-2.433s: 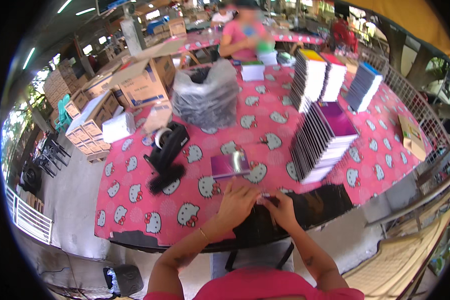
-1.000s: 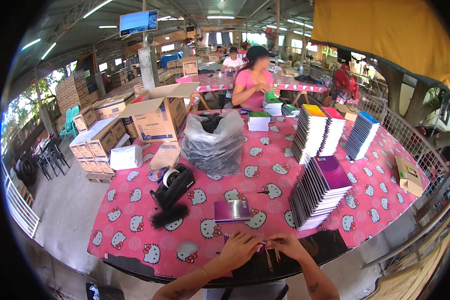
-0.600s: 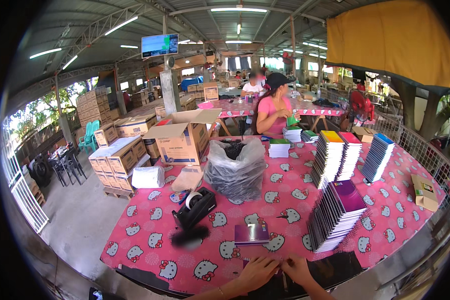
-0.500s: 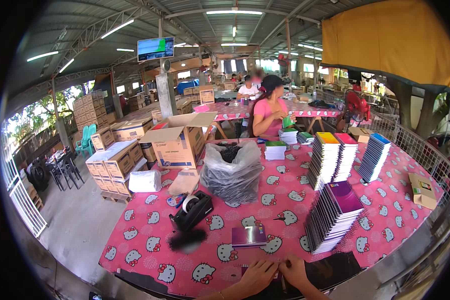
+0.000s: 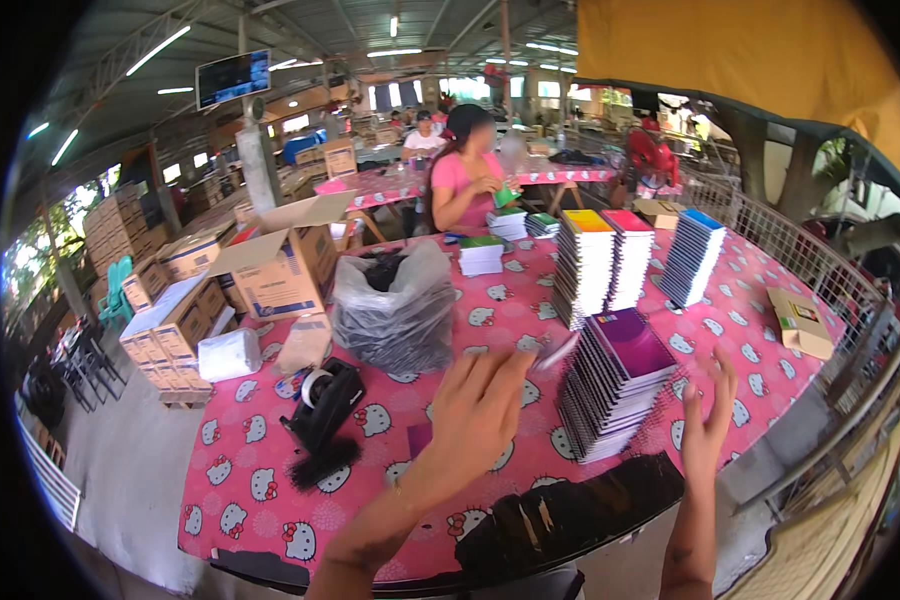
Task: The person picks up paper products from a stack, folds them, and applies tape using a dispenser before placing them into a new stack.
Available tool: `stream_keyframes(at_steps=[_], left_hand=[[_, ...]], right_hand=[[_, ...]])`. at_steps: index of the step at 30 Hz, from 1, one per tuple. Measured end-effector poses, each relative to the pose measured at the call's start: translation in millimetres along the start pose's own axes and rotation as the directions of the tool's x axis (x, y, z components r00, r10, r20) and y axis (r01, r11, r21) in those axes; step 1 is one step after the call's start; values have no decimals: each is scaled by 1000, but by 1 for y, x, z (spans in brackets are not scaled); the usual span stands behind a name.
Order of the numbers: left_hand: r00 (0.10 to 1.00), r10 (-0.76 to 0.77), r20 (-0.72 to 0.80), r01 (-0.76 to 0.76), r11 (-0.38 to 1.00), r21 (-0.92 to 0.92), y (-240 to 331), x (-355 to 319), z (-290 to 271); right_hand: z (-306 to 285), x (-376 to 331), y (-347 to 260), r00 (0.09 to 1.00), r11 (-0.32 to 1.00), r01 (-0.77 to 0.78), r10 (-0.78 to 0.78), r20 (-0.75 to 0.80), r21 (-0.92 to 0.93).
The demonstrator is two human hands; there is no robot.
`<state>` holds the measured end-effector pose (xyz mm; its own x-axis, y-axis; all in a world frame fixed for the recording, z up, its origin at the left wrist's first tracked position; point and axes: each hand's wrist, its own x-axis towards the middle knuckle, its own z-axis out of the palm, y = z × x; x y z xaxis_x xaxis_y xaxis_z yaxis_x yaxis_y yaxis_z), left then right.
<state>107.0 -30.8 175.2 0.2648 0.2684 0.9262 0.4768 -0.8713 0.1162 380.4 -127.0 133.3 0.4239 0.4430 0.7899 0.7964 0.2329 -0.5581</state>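
Observation:
My left hand [image 5: 480, 405] is raised over the table, its fingers close together and pointing right. At its fingertips is a blurred, pale, thin thing [image 5: 558, 350] that I cannot make out. Just right of it stands a tall stack of purple-covered spiral notebooks [image 5: 615, 385], slightly uneven. My right hand [image 5: 708, 405] is on the other side of that stack, raised with fingers apart and nothing in it. A purple notebook [image 5: 420, 438] lies on the table, mostly hidden behind my left wrist.
On the pink patterned tablecloth [image 5: 235, 465] stand a black tape dispenser [image 5: 325, 400], a clear plastic bag [image 5: 395, 310] with dark contents, and an open carton [image 5: 280, 270]. Yellow [image 5: 582, 265], red [image 5: 630, 258] and blue [image 5: 692, 258] notebook stacks stand farther back. Across the table, a person in pink [image 5: 460, 180] handles a green notebook.
My hands have left the near table edge, risen and spread apart, one to each side of the purple stack. The notebook under them at the edge no longer shows there. The view has shifted.

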Motion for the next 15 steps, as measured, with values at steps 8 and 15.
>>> stream_keyframes(at_steps=[8,15], left_hand=[[946,207,250,-55,860,-507,-9,15,139],[975,161,154,-90,918,-387,-12,4,122]], right_hand=[[27,39,70,855,810,-462,298,424,362],[26,34,56,797,686,-591,418,435,424]])
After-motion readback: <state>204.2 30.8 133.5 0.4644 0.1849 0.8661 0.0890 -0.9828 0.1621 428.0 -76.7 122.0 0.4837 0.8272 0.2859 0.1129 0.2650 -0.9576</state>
